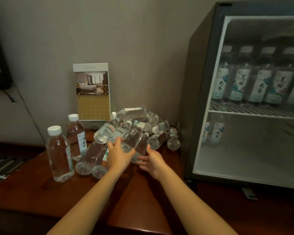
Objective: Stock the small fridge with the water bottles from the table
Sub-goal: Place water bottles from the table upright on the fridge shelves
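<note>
— So, what are the hands doing?

— Both are reaching forward over the table [143, 200]. The left hand [120, 156] is gripping a bottle [133, 138] lying at the front of the pile [153, 131], fingers over one side and thumb over the other. The right hand [152, 164] is hanging slack with fingers spread, palm turned toward that bottle's base, just beside it. I cannot tell whether it is touching.

— Why two hands on one bottle?

— Probably because the bottle is leaning on others. The spread hand seems to be waiting to catch the base or steady the neighbours as it is lifting free.

— Where are the bottles lying?

— They are sitting heaped on the table between a standing card [92, 92] and the fridge [204, 99], mostly on their sides and overlapping. Two upright bottles [59, 153] are standing apart at the left.

— How many?

— Two upright. The heap is holding roughly a dozen, but they are overlapping too much for an exact count.

— And the fridge?

— It is standing on the table at the right, close to the heap. Five bottles are showing in a row on the upper shelf [255, 111], upright with labels facing out. Two more [216, 133] are standing below at the left, leaving room beside them. The glass front appears to be closed, so it is likely needing opening first.
</note>
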### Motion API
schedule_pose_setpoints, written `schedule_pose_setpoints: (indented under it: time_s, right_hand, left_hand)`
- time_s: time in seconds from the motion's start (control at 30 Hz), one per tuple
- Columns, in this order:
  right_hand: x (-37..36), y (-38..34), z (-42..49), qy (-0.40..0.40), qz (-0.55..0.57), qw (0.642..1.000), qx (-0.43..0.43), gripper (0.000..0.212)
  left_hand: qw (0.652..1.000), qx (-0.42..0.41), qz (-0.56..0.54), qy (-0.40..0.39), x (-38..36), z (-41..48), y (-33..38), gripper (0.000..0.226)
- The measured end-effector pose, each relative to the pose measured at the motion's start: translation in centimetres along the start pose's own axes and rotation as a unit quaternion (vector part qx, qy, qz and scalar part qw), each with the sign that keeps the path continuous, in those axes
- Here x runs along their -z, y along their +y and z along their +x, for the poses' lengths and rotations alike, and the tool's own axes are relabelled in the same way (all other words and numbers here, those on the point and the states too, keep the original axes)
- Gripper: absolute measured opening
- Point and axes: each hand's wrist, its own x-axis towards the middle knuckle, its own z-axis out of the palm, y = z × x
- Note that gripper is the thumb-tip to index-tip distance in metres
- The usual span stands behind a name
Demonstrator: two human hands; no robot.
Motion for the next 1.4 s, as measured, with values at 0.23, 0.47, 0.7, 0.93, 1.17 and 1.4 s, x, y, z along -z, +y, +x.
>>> schedule_pose_setpoints:
  time_s: [0.23,0.47,0.7,0.93,1.17,1.4]
  right_hand:
    - [-1.6,1.2,1.9,-0.056,0.145,0.987,-0.029,0.066]
    - [-2.3,1.8,1.6,-0.056,0.112,0.992,-0.006,0.066]
    - [-1.5,2.6,0.3,-0.058,-0.005,0.997,0.054,0.104]
    - [0.4,3.2,-1.8,-0.101,0.054,0.992,0.052,0.073]
    - [3.9,3.4,-3.7,-0.110,0.116,0.984,0.072,0.071]
    - [8.2,2.4,-6.4,-0.114,0.012,0.989,0.097,0.076]
  left_hand:
    - [0.980,-0.165,0.103,0.037,0.0,-2.4,-3.0,0.051]
    - [0.935,-0.351,0.039,0.036,0.6,-4.3,-4.7,0.018]
    - [0.968,-0.220,-0.117,-0.024,0.8,-5.3,-3.6,0.031]
    - [0.962,-0.019,-0.253,-0.097,1.1,-5.5,-1.7,0.082]
    - [0.931,-0.024,-0.263,-0.252,0.8,-7.0,-0.3,0.062]
    - [0.912,-0.030,-0.299,-0.279,-0.8,-8.9,1.6,0.053]
